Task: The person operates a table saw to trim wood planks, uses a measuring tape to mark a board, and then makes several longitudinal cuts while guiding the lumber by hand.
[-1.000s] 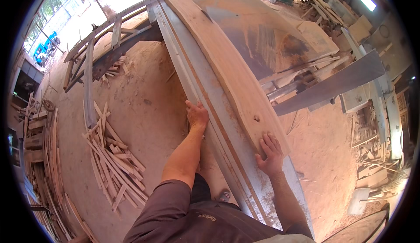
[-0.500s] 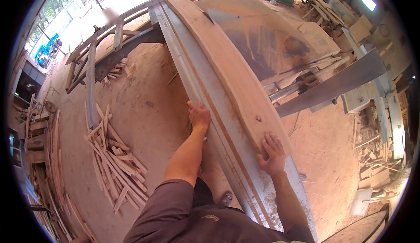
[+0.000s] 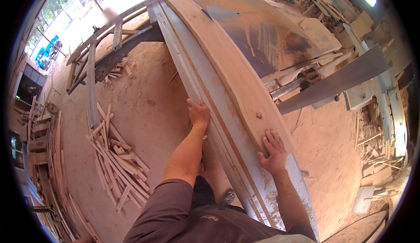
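near end first: my right hand point(image 3: 274, 151) lies on the near end of the plank point(image 3: 229, 77), fingers flat and close together, thumb spread off its left edge; nothing clamped. my left hand point(image 3: 199, 113) is at the left edge of the metal table point(image 3: 238, 131), fingers curled there; cannot tell from up here whether they grip it. plank location: flat on the table, along its right side, right of the brown strip point(image 3: 218, 120).

risks, my judgement: the only hand on the plank is at one end, so an off-centre push could swivel it and swing the far end sideways. its right edge runs close to the table's right edge; drift that way could let it tip off. bare skin sliding over the wood near the knot point(image 3: 259, 116) might pick up a splinter.

orientation: long axis follows the table's length, from lower right near me to upper left. far end points away and leftward, narrower in view, close to the metal frame point(image 3: 92, 55). the bowed look is perhaps partly lens bend.
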`<state>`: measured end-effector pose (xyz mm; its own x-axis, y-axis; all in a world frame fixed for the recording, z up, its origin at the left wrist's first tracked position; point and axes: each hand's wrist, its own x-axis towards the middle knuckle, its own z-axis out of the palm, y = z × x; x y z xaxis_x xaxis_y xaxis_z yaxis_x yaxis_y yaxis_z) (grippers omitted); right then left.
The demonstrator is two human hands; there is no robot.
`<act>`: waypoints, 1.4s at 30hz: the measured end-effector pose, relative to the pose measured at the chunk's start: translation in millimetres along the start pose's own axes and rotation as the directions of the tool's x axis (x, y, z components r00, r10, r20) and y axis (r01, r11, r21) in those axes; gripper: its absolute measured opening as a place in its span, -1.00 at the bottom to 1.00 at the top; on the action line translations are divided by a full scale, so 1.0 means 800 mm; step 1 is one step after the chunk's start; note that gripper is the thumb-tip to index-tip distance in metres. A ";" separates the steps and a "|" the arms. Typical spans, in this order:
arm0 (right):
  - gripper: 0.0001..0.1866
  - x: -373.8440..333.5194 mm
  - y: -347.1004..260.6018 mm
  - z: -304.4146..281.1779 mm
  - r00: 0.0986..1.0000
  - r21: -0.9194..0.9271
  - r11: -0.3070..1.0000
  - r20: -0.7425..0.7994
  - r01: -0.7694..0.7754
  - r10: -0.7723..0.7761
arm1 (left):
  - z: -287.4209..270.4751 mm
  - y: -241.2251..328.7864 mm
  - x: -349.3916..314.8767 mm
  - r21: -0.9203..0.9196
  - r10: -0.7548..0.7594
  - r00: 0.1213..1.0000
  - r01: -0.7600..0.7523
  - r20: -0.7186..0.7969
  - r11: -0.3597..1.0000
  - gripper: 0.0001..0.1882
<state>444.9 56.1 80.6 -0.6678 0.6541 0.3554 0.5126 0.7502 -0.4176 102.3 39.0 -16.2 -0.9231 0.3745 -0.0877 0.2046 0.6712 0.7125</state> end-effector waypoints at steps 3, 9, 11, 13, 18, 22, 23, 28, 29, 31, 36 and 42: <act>-0.41 0.001 0.002 0.000 1.000 0.003 1.000 -0.005 -0.002 0.002 | -0.003 0.007 0.002 0.005 -0.021 0.999 0.021 0.036 1.000 -0.25; -0.41 0.009 -0.001 0.004 1.000 -0.007 1.000 0.000 -0.002 0.002 | 0.001 0.000 0.012 0.001 -0.012 1.000 0.012 0.012 1.000 -0.25; -0.42 0.011 -0.002 0.005 1.000 -0.002 1.000 -0.003 -0.005 0.005 | -0.001 0.003 0.013 -0.003 -0.015 1.000 0.015 0.017 1.000 -0.25; -0.42 0.014 -0.002 0.006 1.000 0.004 1.000 -0.003 -0.008 0.008 | -0.007 0.010 0.013 -0.016 -0.024 0.999 0.024 0.039 1.000 -0.25; -0.41 0.018 0.000 0.011 1.000 0.008 1.000 -0.009 0.006 -0.006 | -0.014 0.016 0.018 -0.032 -0.041 0.996 0.044 0.076 0.999 -0.26; -0.41 0.024 -0.003 0.012 1.000 0.015 1.000 -0.005 0.004 -0.004 | -0.013 0.014 0.023 -0.027 -0.035 0.997 0.036 0.062 0.999 -0.26; -0.41 0.026 -0.003 0.012 1.000 0.016 1.000 -0.006 0.006 -0.006 | -0.012 0.013 0.025 -0.019 -0.024 0.998 0.025 0.062 1.000 -0.26; -0.40 0.029 -0.003 0.014 1.000 0.000 1.000 0.001 0.004 -0.004 | -0.011 0.014 0.030 -0.026 -0.022 0.998 0.023 0.053 0.999 -0.27; -0.40 0.030 -0.003 0.014 1.000 -0.004 1.000 0.002 0.001 -0.001 | -0.011 0.016 0.030 -0.029 -0.026 0.998 0.028 0.057 0.999 -0.27; -0.41 0.031 -0.003 0.015 1.000 -0.007 1.000 0.002 0.000 0.000 | -0.012 0.017 0.032 -0.037 -0.030 0.998 0.032 0.057 0.999 -0.27; -0.41 0.038 -0.007 0.017 1.000 0.005 1.000 0.001 0.004 -0.004 | -0.010 0.014 0.040 -0.041 -0.035 0.998 0.038 0.051 0.998 -0.28; -0.43 0.041 -0.005 0.022 1.000 0.002 1.000 -0.012 0.006 -0.006 | -0.006 0.013 0.047 -0.042 -0.039 0.998 0.041 0.046 0.998 -0.27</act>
<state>411.5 72.6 79.6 -0.6641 0.6510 0.3677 0.5080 0.7537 -0.4170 67.9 56.8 -8.6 -0.9142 0.3776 -0.1474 0.1531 0.6585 0.7368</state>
